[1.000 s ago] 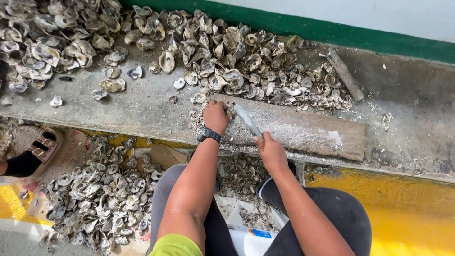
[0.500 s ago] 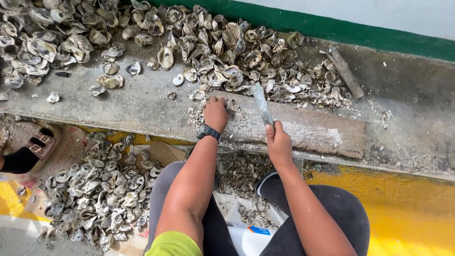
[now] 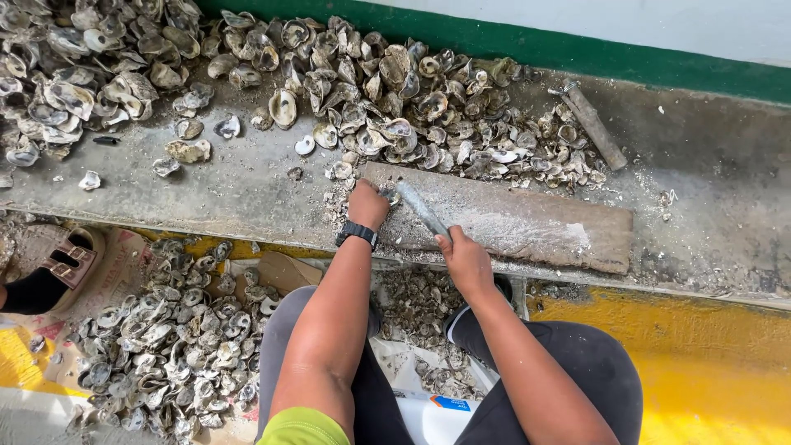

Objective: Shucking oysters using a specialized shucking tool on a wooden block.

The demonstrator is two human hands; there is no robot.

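Right hand (image 3: 466, 260) fisted on metal bar (image 3: 422, 208), left hand (image 3: 367, 204) pinning oyster (image 3: 386, 193)

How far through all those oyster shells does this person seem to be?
A good share looks done: a heap of opened shells lies on the ground by the person's knee. In hand now: the left hand holds something small, too hidden to identify, on the wooden board, and the right hand grips a grey metal tool against it. Left: a large pile of oysters across the concrete ledge.
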